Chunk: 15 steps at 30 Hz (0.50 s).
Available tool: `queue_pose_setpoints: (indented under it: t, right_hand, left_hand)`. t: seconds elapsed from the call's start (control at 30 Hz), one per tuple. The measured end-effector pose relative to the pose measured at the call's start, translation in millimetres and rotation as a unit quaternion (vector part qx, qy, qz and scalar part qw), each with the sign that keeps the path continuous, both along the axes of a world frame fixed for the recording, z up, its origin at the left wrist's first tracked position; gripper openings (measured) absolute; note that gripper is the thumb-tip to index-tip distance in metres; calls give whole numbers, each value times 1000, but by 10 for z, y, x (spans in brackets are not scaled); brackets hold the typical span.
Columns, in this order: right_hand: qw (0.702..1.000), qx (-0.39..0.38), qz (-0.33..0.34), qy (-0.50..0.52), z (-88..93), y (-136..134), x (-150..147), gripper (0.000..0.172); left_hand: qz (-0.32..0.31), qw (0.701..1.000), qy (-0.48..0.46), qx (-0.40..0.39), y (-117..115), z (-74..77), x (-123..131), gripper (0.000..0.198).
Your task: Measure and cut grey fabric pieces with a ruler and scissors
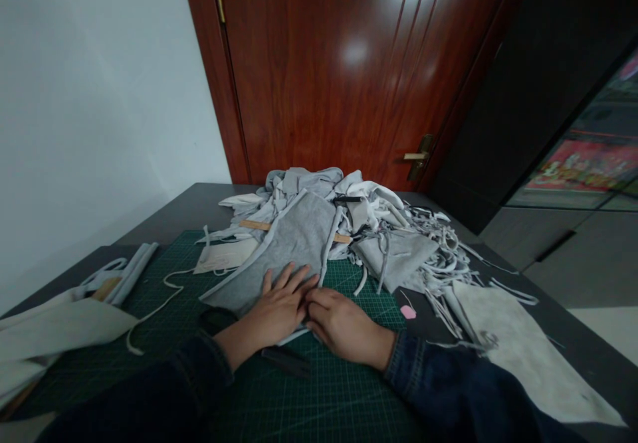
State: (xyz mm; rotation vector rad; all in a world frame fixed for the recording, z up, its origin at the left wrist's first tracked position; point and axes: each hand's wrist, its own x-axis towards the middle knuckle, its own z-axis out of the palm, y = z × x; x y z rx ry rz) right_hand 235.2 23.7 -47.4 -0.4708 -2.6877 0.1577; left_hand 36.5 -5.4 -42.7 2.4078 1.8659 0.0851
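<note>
Showing a cutting table from the wearer's head camera, with both hands at the lower edge of a grey fleece panel [284,257]. The panel lies slantwise on a green gridded cutting mat [339,403], its upper end resting on a heap of grey and white fabric scraps [304,184]. The left hand [276,313] lies flat on the panel, fingers [292,280] spread apart and gripping nothing. The right hand [343,327] sits just beside it, fingers curled together at the panel's lower edge; whether they pinch the cloth cannot be told. Both forearms enter from below in dark denim sleeves [423,363].

Around the hands: black-handled scissors [216,320] lie partly under the left wrist, and a dark flat tool [285,361] lies on the mat just below the panel. A wooden ruler [254,226] passes beneath the panel, its ends showing on either side. To the right lie a second grey piece [393,254], a tangle of pale cut strips [443,270], a pink tag [407,311] and a large cream fabric piece [518,350]. Another pale fabric piece [54,330] lies at far left, and a white cord [154,310] trails across the mat. Behind the dark table [189,207] stands a reddish wooden door [319,64] with a brass lever handle [417,157] — a white wall [100,97] to its left.
</note>
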Motion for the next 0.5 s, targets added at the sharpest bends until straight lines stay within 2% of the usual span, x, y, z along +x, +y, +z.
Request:
queue_pose_setpoints:
  t: [0.13, 0.3, 0.37, 0.43, 0.5]
  right_hand:
    - [999, 19, -17, -28, -18, 114, -17, 10]
    - [998, -51, -44, 12, -9, 52, 121, 29]
    - [996, -78, -51, 15, 2, 31, 177, 31]
    - [996, -86, -34, 19, 4, 33, 218, 29]
    - [997, -72, 11, 28, -5, 51, 247, 23]
  left_hand:
    - [8, 998, 25, -52, -14, 79, -26, 60]
    - [-4, 997, 12, -70, -6, 134, -56, 80]
    - [-12, 997, 11, -75, -5, 147, -62, 87]
    - [-14, 996, 15, -82, -4, 162, -62, 94]
    - [-13, 996, 19, -91, -2, 174, -60, 99]
